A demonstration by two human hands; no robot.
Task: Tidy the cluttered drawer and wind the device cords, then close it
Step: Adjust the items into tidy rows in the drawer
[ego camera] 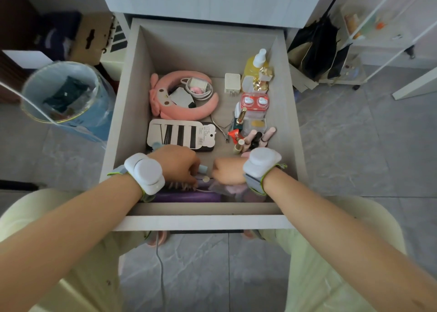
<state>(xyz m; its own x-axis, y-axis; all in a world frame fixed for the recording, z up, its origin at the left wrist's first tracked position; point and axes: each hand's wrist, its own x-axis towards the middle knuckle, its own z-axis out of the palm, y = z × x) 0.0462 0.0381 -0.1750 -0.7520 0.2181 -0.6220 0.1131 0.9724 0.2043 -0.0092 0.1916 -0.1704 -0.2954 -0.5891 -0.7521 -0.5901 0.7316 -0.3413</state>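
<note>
Open drawer (pixel 132 80) faces the person. Left hand (pixel 176 162) and right hand (pixel 228 171) curl at its front edge, their hold unclear, over a purple hairbrush (pixel 184 196) lying left-to-right. Coiled white cord (pixel 203 92) rests near the back edge.

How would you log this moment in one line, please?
drawer open | left hand, right hand at drawer front | cord coiled

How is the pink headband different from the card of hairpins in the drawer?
The headband is pink, soft-looking and curved like a C; the card is white, flat and boxy, with dark stripes of pins. The headband has a white cable coiled inside its curve; the card has none. The headband lies further back; the card lies nearer the front of the drawer. Both lie on the drawer's left side.
</note>
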